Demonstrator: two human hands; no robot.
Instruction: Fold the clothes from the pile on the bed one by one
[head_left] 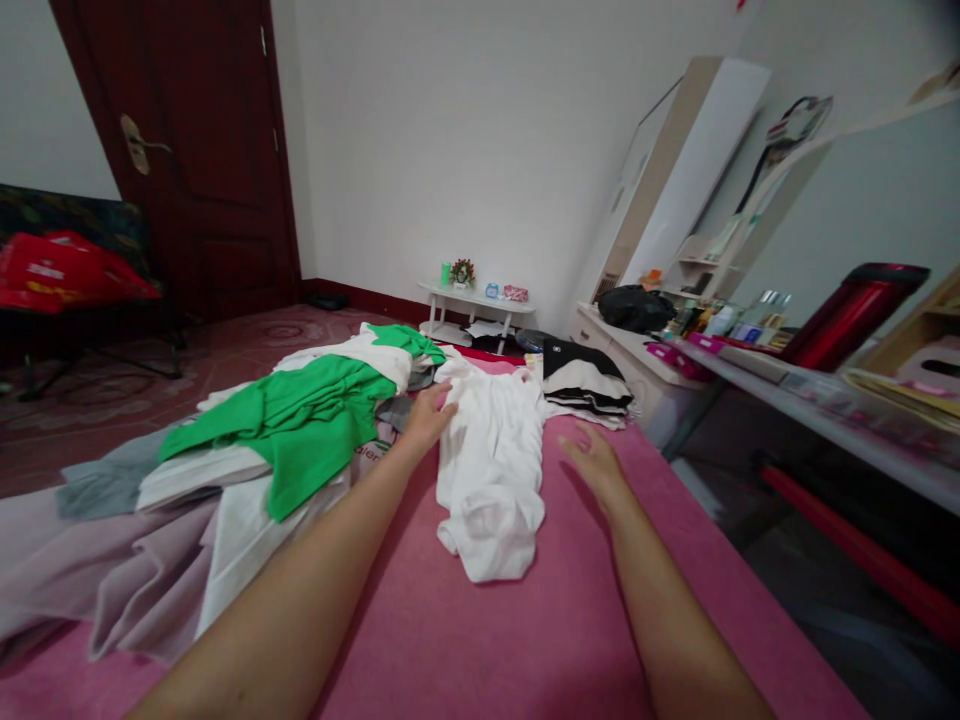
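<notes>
A white garment (pixel 491 440), narrowed into a long strip with a bunched near end, lies on the pink bed cover (pixel 465 650). My left hand (pixel 429 422) is at its left edge, fingers stretched out and seemingly touching the cloth. To the right of the garment, apart from it, my right hand (pixel 594 462) hovers over the cover with its fingers spread and nothing in them. Just beyond that hand sits a stack of folded black and white clothes (pixel 585 380). Left of my left arm, a green garment (pixel 300 405) lies on a loose heap of clothes.
Mauve cloth (pixel 135 570) spreads at the near left. On the right stand a glass-topped desk (pixel 832 430) with a red cylinder (pixel 855 315) and a drawer cabinet (pixel 622 340) bearing a black bag (pixel 636 308). A low white table (pixel 476 297) stands by the far wall.
</notes>
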